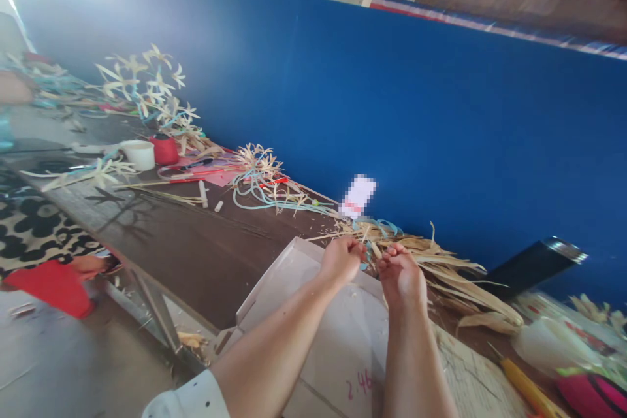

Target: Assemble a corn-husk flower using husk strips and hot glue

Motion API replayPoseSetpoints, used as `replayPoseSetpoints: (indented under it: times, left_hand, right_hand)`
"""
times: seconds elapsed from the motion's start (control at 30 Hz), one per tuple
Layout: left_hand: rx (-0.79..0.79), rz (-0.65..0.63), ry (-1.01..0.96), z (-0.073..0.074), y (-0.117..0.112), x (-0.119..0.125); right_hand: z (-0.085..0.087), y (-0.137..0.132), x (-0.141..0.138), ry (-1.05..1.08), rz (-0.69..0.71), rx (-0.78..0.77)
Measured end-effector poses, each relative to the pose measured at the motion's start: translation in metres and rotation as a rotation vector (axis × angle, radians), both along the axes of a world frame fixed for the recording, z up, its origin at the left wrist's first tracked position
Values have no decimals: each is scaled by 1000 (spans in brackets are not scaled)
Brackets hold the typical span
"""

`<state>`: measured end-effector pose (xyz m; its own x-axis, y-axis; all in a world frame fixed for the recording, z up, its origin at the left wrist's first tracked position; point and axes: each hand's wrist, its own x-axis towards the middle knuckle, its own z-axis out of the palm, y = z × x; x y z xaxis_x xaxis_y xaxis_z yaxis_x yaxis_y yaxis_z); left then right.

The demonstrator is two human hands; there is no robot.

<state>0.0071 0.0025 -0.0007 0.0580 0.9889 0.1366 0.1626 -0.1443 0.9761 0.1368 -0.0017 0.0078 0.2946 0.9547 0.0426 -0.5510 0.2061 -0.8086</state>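
Above a white cardboard box on the table, my left hand is closed, its fingertips pinched together. Close to its right, my right hand has its fingers curled in, palm side partly showing. Whatever the fingertips hold is too small to make out. Just past the fingers, a pale strip and bits of light blue show between the hands. Right behind my hands lies a heap of dried husk leaves, running off to the right.
A black flask lies tilted against the blue wall. Leftward are light blue cords, husk flowers, a white cup and a red container. A yellow-handled tool lies front right. Another person's arm shows far left.
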Motion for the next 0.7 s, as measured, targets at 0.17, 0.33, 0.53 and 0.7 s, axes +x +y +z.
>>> replayPoseSetpoints:
  times: [0.17,0.33,0.53,0.7]
  left_hand:
    - [-18,-9,26,2,-1,-1]
    - [-16,-10,30,2,-2,-1]
    - [-12,-14,35,3,-3,0]
    - [-16,-19,62,5,-5,-1]
  right_hand:
    - [0,-1,1,-37,7,44]
    - [3,-4,0,-35,-24,35]
    - [4,-4,0,1,20,20]
    - [5,-5,1,28,-4,3]
